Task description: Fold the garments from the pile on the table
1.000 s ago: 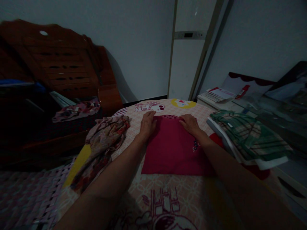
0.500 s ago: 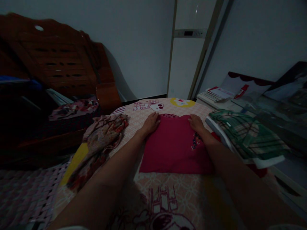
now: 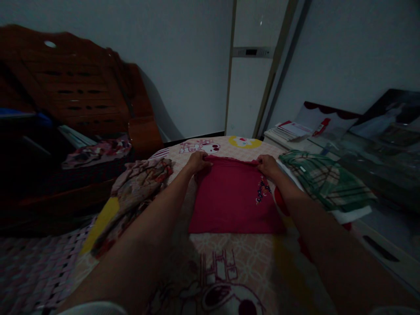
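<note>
A dark pink folded shirt (image 3: 232, 197) with a small flower decoration on its right side lies on the patterned cloth (image 3: 259, 258) in front of me. My left hand (image 3: 198, 162) pinches its far left corner, and my right hand (image 3: 267, 165) pinches the far right corner. Between the two hands the far edge is slightly raised. To the left lies a crumpled floral garment (image 3: 141, 181). A green plaid garment (image 3: 324, 177) rests folded on a white one, to the right of my right forearm.
A carved wooden bench (image 3: 75, 87) holding cloth and other things stands at the left. A tall white cabinet-like unit (image 3: 249, 92) is at the back. On the right, a low cabinet (image 3: 387, 251) bears papers (image 3: 288, 130) and a picture. A woven seat (image 3: 42, 271) shows lower left.
My hands were resting flatter on the far corners of the shirt; now the fingers are closed on them. The spotted inner part at the far edge is now mostly covered.
</note>
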Motion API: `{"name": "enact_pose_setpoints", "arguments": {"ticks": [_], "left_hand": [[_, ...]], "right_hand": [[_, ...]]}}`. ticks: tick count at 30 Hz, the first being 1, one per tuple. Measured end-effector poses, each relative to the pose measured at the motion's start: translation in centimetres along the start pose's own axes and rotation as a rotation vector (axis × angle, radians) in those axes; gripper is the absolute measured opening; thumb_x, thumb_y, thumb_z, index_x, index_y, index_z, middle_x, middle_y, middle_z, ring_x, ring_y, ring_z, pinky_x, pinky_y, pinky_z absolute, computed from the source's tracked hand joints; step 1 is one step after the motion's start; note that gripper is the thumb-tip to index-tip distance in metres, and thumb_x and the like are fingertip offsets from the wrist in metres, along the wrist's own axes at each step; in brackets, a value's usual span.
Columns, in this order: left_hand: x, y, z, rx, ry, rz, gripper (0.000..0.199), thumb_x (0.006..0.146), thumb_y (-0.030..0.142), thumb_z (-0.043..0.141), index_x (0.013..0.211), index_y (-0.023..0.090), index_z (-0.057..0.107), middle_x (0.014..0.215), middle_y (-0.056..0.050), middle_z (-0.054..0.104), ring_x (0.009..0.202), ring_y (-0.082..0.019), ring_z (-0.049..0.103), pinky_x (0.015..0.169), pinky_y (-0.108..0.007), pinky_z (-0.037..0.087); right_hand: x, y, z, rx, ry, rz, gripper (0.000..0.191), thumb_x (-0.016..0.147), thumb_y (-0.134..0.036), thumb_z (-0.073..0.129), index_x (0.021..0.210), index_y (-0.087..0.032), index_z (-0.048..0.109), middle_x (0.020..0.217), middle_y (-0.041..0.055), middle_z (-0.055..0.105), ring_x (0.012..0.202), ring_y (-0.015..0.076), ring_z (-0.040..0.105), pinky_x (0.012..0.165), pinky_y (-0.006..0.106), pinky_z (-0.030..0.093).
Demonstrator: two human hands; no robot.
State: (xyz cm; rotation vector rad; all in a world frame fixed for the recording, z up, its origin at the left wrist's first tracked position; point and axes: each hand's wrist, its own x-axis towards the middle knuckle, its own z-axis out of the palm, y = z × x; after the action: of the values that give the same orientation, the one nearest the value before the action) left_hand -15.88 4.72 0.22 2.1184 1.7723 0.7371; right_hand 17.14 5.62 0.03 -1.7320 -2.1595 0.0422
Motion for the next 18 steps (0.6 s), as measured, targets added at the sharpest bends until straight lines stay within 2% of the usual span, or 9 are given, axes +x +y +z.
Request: {"name": "enact_pose_setpoints", "arguments": {"ticks": [5,11,14,18], "left_hand": [[-3.6,2.0,-1.6,-0.057,0.143,0.075,0.012,0.068,0.025,0.07,0.077,0.017,0.067,0.072,0.001,0.063,0.072,-0.016,0.056,0.067,-0.026,0.042],[-8.9,3.4,-3.5,-0.086,0.196,0.207,0.01,0.07,0.02,0.065,0.079,0.018,0.067,0.083,-0.003,0.066,0.079,-0.017,0.058,0.075,-0.028,0.046],[-11.5,3.7,-3.8,-0.138,0.154,0.238,0.015,0.07,0.018,0.062,0.083,0.018,0.068,0.088,-0.003,0.067,0.083,-0.018,0.06,0.077,-0.028,0.047],[-14.3,3.6,-2.7,-0.169,-0.015,0.286,0.012,0.074,0.023,0.063,0.083,0.019,0.069,0.086,-0.002,0.07,0.081,-0.018,0.062,0.076,-0.027,0.047]], "right_hand": [[-3.4,-0.9,-2.4,0.039,0.147,-0.052,0.026,0.07,-0.012,0.057,0.091,-0.017,0.072,0.086,0.0076,0.074,0.081,0.022,0.066,0.072,0.028,0.045],[-8.9,-1.5,-5.2,0.163,0.139,-0.15,0.029,0.068,-0.011,0.056,0.091,-0.017,0.072,0.091,0.0081,0.075,0.086,0.0231,0.067,0.079,0.031,0.048],[-11.6,-1.5,-5.4,0.182,0.127,-0.188,0.028,0.068,-0.01,0.055,0.088,-0.018,0.073,0.091,0.0076,0.075,0.088,0.0234,0.066,0.082,0.033,0.049],[-14.6,-1.3,-4.5,0.193,0.094,-0.224,0.036,0.065,-0.005,0.05,0.089,-0.019,0.073,0.095,0.0082,0.074,0.093,0.0236,0.066,0.088,0.036,0.049]]}}
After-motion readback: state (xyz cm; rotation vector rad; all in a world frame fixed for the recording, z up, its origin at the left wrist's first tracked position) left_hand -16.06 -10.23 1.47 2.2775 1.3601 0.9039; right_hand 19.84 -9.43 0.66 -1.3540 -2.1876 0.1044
